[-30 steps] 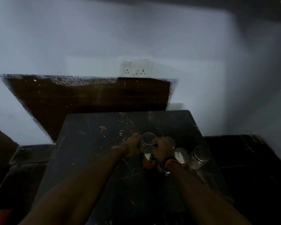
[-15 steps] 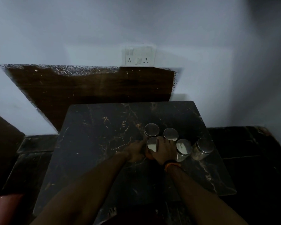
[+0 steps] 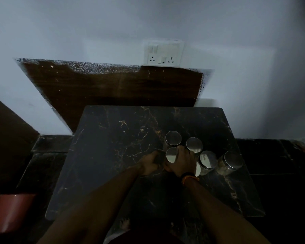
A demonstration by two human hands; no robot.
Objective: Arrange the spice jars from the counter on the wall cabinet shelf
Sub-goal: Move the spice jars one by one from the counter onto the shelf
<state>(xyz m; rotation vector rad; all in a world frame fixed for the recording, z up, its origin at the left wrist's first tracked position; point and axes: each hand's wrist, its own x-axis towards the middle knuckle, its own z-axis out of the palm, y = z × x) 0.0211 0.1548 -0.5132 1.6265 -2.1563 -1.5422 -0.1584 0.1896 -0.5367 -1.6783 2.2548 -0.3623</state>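
Since a second ago we've pulled both hands back off the far jars and onto one near jar (image 3: 172, 154): left hand (image 3: 151, 164) and right hand (image 3: 181, 162) wrap it from either side, fingers closed round its body. It sits on the bench (image 3: 113, 155), not lifted yet, so we read this as the pickup starting. Four more jars stand just beside it. Round glass bodies, flat shiny metal lids; bench is dark veined marble, glossy. No cabinet shelf in view.
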